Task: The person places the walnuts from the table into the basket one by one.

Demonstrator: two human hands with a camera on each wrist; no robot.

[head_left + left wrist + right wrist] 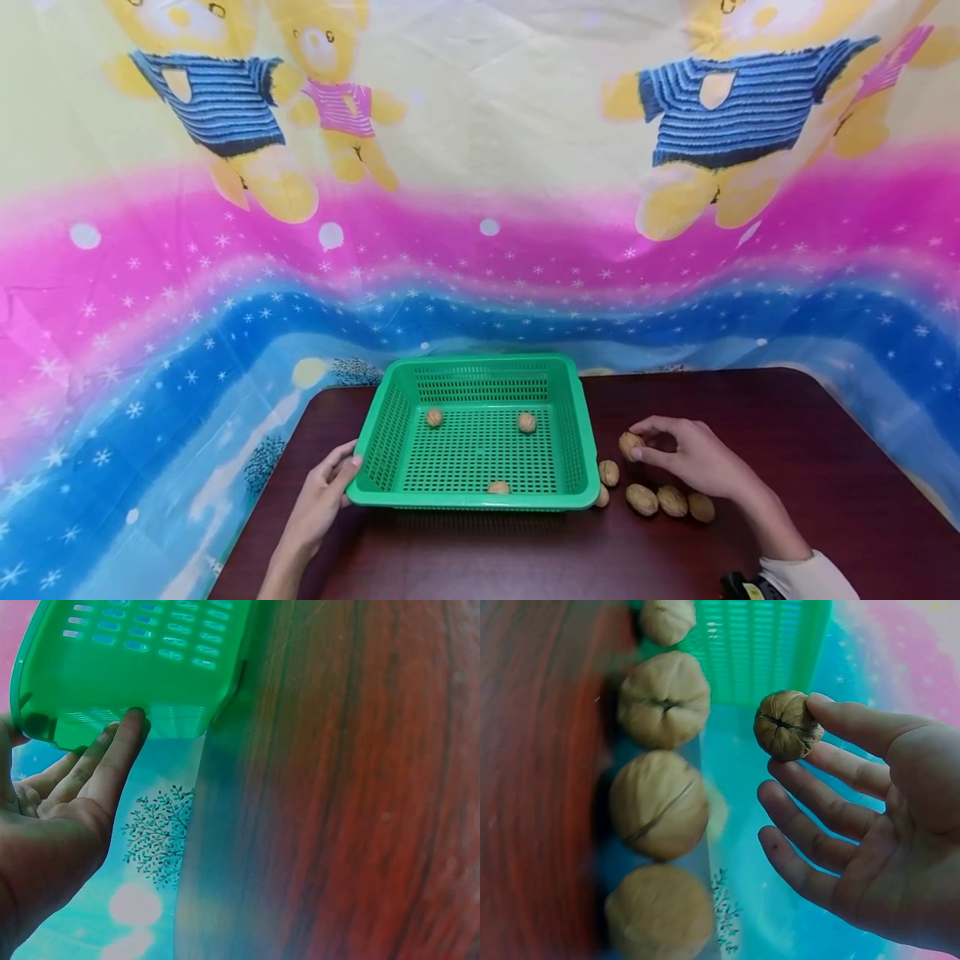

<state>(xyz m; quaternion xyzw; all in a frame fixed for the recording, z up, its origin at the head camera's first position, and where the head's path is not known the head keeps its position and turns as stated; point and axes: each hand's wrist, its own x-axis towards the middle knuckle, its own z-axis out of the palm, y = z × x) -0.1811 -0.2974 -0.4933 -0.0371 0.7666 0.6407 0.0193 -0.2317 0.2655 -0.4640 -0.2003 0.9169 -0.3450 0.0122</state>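
A green plastic basket (420, 500) with slotted walls stands on the table. My left hand (318, 500) holds its left side, thumb over the rim and fingers against the outer wall (135, 682). Inside, one walnut (434, 417) lies at the back left, another walnut (527, 423) at the back right, and a third walnut (498, 487) is partly hidden by the front rim. To the right of the basket, my right hand (701, 457) pinches a walnut (781, 725) between thumb and fingertips, lifted off the table. Below it sit several loose walnuts (672, 501) in a row.
Close against the basket's right side lies another walnut (609, 473), with one more beside it partly covered by the rim. The dark wooden table (480, 558) ends at a cloth backdrop (480, 250) printed with bears and snowflakes.
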